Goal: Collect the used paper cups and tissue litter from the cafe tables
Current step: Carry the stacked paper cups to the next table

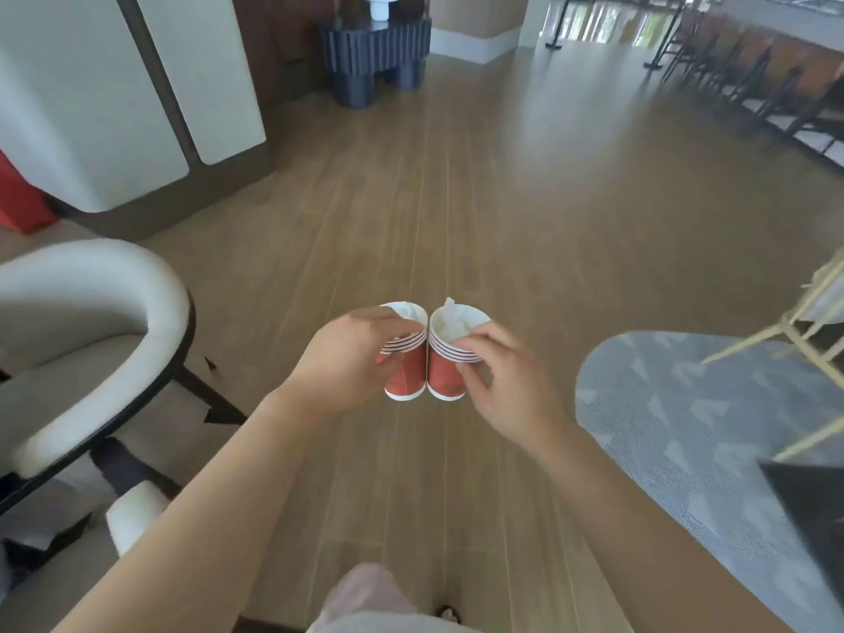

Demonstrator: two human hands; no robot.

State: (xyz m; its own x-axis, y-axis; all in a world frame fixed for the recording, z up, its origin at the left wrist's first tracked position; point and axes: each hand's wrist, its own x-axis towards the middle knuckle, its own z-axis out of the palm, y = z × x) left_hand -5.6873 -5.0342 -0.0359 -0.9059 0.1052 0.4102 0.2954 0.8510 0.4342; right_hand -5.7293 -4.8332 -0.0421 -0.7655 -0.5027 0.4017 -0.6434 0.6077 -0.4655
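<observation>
Two stacks of red paper cups with white rims are held side by side, touching, over the wooden floor. My left hand (347,363) grips the left cup stack (408,374) around its side. My right hand (498,381) holds the right cup stack (444,379) with fingers at its rim. White crumpled tissue (456,318) fills the top cup of the right stack, and more tissue (408,312) sits in the top cup of the left stack.
A white cushioned chair (82,340) with a dark frame stands at left. A grey patterned rug (712,431) and gold table legs (804,331) lie at right. A dark blue ribbed side table (377,57) stands far ahead, chairs line the far right.
</observation>
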